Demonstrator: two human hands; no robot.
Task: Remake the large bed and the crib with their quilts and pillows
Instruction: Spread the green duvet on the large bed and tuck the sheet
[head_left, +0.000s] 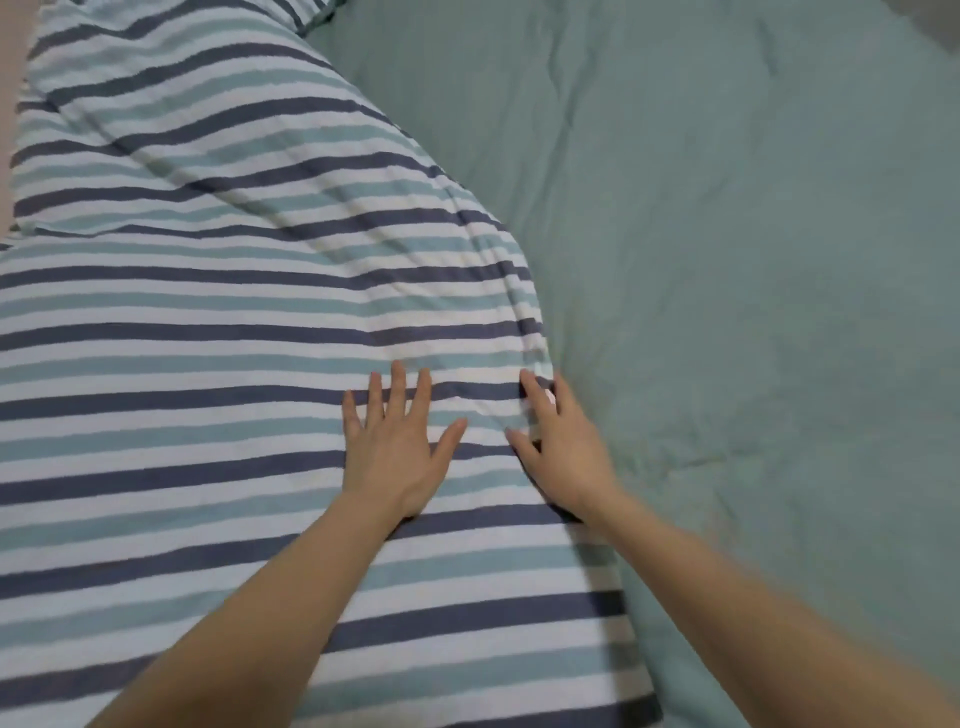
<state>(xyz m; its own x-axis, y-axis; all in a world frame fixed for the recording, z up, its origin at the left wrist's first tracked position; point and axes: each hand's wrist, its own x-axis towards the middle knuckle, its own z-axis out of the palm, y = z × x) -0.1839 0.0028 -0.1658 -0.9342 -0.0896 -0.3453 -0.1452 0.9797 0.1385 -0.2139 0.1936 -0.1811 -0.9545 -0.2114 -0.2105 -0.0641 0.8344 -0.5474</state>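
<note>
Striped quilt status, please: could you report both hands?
Left hand flat on striped quilt. Right hand at its edge, fingers straight. Green sheet beside, nothing blocking.

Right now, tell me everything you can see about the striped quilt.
The striped quilt is soft, puffy fabric with white, pale teal and dark navy bands. It lies heaped over the left part of the green sheet, its right edge curving from top to bottom of the view, with shallow creases. The left hand presses flat on it, fingers spread. The right hand rests at its edge, fingers partly hidden in the fold.
</note>
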